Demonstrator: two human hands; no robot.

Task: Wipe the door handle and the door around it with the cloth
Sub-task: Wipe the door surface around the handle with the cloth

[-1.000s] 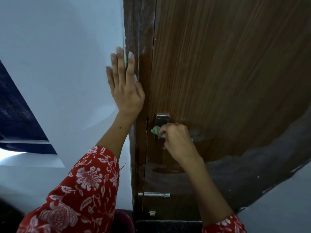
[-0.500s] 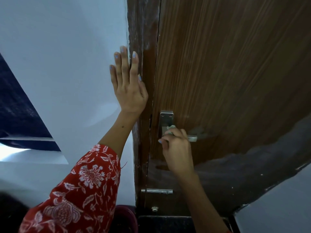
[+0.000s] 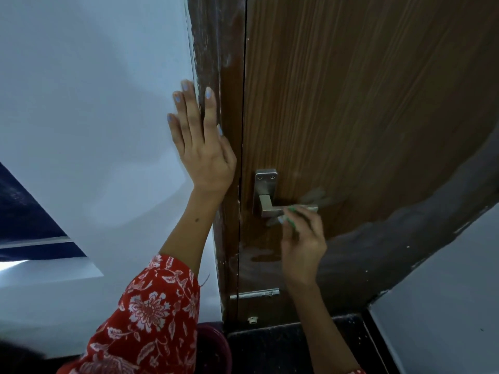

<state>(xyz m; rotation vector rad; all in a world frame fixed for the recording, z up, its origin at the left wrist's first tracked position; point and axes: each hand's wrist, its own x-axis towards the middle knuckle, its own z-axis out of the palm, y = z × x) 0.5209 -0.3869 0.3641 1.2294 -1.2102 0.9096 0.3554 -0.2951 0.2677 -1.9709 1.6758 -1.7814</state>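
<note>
Head view, the only view. Right hand is curled around a small green cloth, of which only a sliver shows past the fingertips; it holds the cloth against the underside of the lever of the metal door handle, about midway along its length. The hand and lever tip are motion-blurred, so exact contact is hard to read. The handle's back plate sits near the left edge of the brown wood-grain door, with the lever running out to the right. Left hand lies flat with straight fingers, holding nothing, pressed across the white wall and the door frame just left of the handle, apparently as a brace. Judgement: the step in hand is the lever wipe. To do it well, wrap the cloth round the bar so top, front and underside are all covered, run it from the plate out to the tip and back, then work into the corner where the lever meets the plate. Keep pressure light enough not to push the lever down. A pale smudge on the door just behind the lever tip and dull marks below the handle look like the next areas; use broader strokes there. Lower down sits a small metal latch.
</note>
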